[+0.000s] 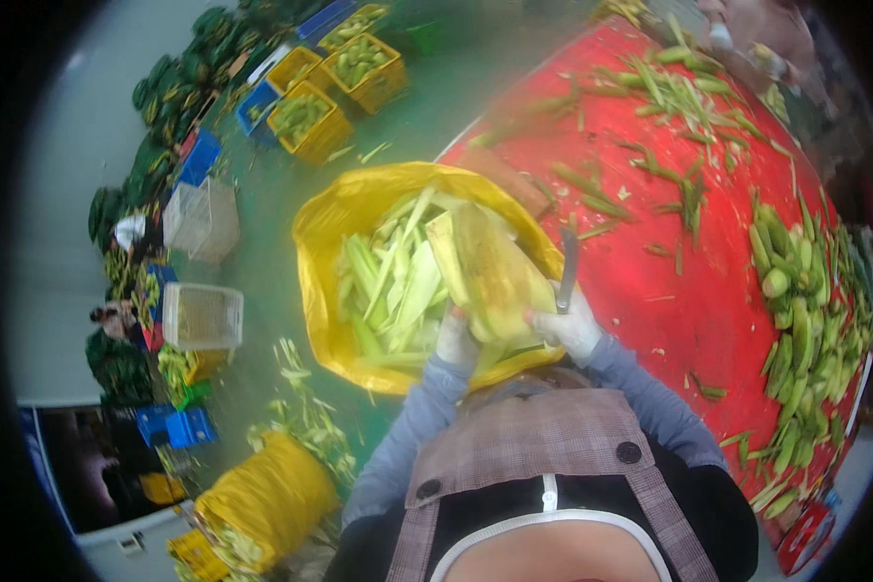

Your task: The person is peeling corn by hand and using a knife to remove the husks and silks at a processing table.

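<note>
Both of my hands wear pale gloves and meet over the near side of an open yellow woven sack (316, 291), which is full of green corn husks (400, 276). Between them is a large yellowish corn husk (505, 269), partly blurred. My left hand (457, 338) grips its lower left edge. My right hand (571, 324) pinches its lower right side and also holds a curved knife (569, 265), its blade pointing up, away from me. Whether an ear is inside the husk I cannot tell.
A red table (647, 291) on the right carries scattered husks and a pile of corn ears (796, 349). Across it stands a person (764, 44). Yellow crates of corn (367, 80), white crates (204, 316) and a filled yellow sack (269, 495) stand on the green floor.
</note>
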`<action>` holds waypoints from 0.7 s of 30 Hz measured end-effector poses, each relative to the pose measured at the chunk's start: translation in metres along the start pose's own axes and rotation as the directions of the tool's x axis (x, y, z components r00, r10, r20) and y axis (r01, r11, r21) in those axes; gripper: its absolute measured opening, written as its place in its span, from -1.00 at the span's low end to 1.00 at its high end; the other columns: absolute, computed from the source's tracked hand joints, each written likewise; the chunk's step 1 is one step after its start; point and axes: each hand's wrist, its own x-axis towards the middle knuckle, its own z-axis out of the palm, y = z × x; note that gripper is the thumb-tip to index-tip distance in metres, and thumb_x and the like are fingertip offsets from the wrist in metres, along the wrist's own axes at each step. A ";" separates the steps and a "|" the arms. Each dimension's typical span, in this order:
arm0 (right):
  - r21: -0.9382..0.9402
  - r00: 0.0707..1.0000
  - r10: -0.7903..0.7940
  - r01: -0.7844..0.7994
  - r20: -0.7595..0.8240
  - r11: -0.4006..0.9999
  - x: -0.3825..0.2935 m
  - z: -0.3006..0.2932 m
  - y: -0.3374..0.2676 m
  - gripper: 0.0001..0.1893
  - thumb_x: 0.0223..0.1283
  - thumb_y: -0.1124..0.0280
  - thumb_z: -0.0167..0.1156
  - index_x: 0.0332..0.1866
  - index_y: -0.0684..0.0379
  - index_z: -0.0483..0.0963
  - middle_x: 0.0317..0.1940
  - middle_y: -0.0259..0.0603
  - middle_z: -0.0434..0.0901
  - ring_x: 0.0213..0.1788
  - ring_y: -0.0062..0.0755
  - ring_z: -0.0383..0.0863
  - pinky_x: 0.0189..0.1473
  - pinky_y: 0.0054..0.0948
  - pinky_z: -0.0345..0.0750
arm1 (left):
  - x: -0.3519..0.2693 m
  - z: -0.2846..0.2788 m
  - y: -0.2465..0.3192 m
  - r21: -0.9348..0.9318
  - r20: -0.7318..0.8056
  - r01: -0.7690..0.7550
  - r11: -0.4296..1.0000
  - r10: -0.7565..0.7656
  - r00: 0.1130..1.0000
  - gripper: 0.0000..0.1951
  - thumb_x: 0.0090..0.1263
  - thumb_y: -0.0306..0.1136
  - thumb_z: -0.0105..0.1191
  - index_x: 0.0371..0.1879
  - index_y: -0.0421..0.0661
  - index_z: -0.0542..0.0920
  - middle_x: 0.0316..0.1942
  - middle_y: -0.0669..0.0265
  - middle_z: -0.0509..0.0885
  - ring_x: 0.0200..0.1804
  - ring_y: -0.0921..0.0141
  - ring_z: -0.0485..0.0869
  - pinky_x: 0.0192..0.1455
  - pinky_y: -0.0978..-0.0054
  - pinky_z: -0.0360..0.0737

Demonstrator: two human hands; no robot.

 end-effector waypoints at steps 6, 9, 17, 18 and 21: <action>-0.095 0.994 0.054 -0.046 0.090 0.994 0.038 0.016 -0.007 -0.40 0.00 0.27 0.38 0.16 0.26 0.37 -0.39 -0.32 0.52 -0.49 -0.55 0.49 -0.49 -0.54 0.43 | -0.025 -0.068 0.034 0.097 -0.202 -0.219 0.971 0.235 0.951 -0.24 0.21 -0.27 0.28 0.35 -0.16 0.19 0.12 0.12 0.50 0.10 0.25 0.55 0.16 0.25 0.53; -0.826 0.920 -0.352 0.330 0.173 0.458 0.075 0.008 0.047 -0.25 -0.01 0.04 0.37 0.25 0.27 0.34 -0.08 -0.05 0.56 -0.07 -0.21 0.61 -0.09 -0.29 0.55 | -0.031 -0.078 0.052 0.436 -0.260 -0.272 0.858 0.410 0.874 -0.26 0.16 -0.56 0.23 0.35 -0.16 0.19 0.11 0.12 0.50 0.11 0.28 0.54 0.15 0.30 0.54; -0.910 0.931 -0.291 0.305 0.222 0.281 0.041 0.042 0.063 -0.40 0.24 0.10 0.13 0.37 0.04 0.25 0.06 -0.03 0.44 -0.06 0.03 0.59 -0.09 -0.17 0.56 | -0.026 -0.065 0.060 -0.175 -0.410 -0.140 0.975 0.057 0.910 -0.35 0.33 0.05 0.12 0.23 -0.17 0.35 -0.06 0.07 0.62 -0.11 0.14 0.65 -0.07 0.24 0.66; -0.942 0.932 -0.311 0.260 0.188 0.212 0.041 0.047 0.061 -0.41 0.26 0.09 0.12 0.38 0.00 0.24 0.01 -0.05 0.47 -0.14 0.01 0.61 -0.20 -0.16 0.57 | -0.019 -0.059 0.066 -0.358 -0.407 -0.098 0.929 -0.060 0.911 -0.38 0.32 0.07 0.11 0.20 -0.13 0.38 -0.09 0.08 0.61 -0.14 0.14 0.64 -0.07 0.22 0.66; -0.912 0.872 -0.447 0.332 0.200 0.239 0.042 0.052 0.057 -0.43 0.30 0.13 0.09 0.38 0.04 0.24 -0.09 -0.04 0.50 -0.29 -0.02 0.62 -0.26 -0.17 0.57 | -0.007 -0.050 0.070 -0.607 -0.410 -0.037 0.794 -0.274 0.870 -0.46 0.31 0.10 0.11 0.12 0.00 0.43 -0.13 0.14 0.57 -0.17 0.13 0.59 -0.09 0.15 0.65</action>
